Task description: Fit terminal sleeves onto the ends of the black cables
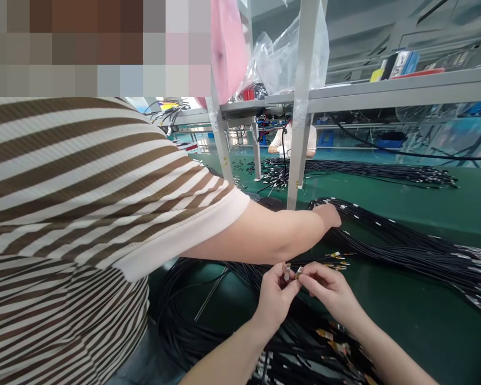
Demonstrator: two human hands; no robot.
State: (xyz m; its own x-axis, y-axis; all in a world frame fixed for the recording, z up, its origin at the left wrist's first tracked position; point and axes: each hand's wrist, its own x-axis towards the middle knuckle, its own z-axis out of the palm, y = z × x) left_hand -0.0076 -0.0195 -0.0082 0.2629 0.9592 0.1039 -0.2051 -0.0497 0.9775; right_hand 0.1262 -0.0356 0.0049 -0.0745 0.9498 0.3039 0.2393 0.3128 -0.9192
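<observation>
Both of my hands are close together at the lower middle of the head view, over black cables. My left hand (274, 299) is closed, with a small metal connector (287, 272) showing between its fingers. My right hand (328, 284) pinches another small metal connector (299, 271) between thumb and fingertips, right beside the left thumb. Whether a cable runs from either connector is hidden by my hands. Below and around them lies a large coil of black cables (184, 326). Cable ends with yellow tape (335, 262) stick out just beyond my right hand.
A co-worker in a striped shirt (164, 198) stands close on the left. Their arm (260, 232) reaches across in front of my hands to a black cable bundle (404, 248). A metal post (299, 133) and shelf rise from the green table (436, 214). Another person sits farther back.
</observation>
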